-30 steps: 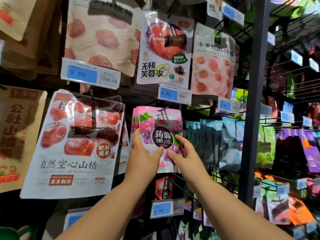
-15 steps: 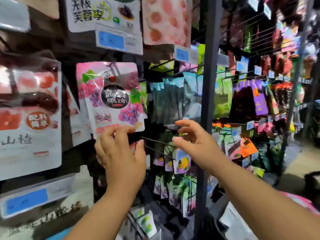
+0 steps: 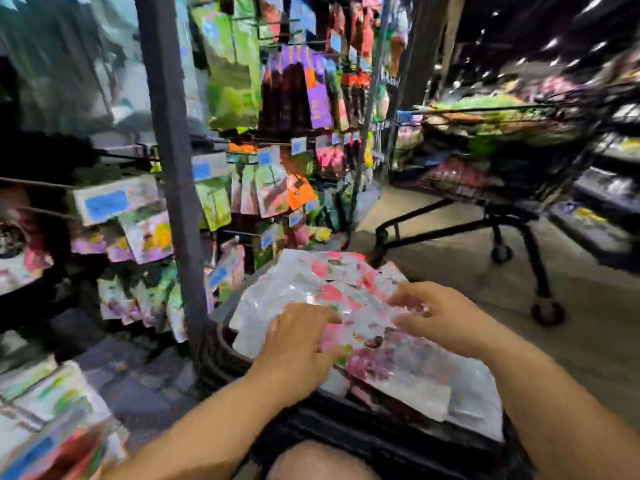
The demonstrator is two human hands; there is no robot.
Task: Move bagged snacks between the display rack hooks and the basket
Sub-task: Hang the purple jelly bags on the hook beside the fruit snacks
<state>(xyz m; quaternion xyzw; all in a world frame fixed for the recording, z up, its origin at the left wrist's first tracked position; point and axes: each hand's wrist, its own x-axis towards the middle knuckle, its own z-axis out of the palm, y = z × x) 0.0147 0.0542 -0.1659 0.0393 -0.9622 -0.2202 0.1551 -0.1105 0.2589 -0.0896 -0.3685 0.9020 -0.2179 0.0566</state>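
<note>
Snack bags (image 3: 408, 368), flat, glossy, under flat-fingered left hand (image 3: 298, 336); right hand (image 3: 440, 317) grip unclear.

Heavy motion blur, dim surroundings

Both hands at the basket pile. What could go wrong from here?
1. The snack bags are heaped above the basket rim and overhang it; a tug could slide some onto the floor.
2. Bags overlap under the left hand and right hand; one grab may lift several.
</note>
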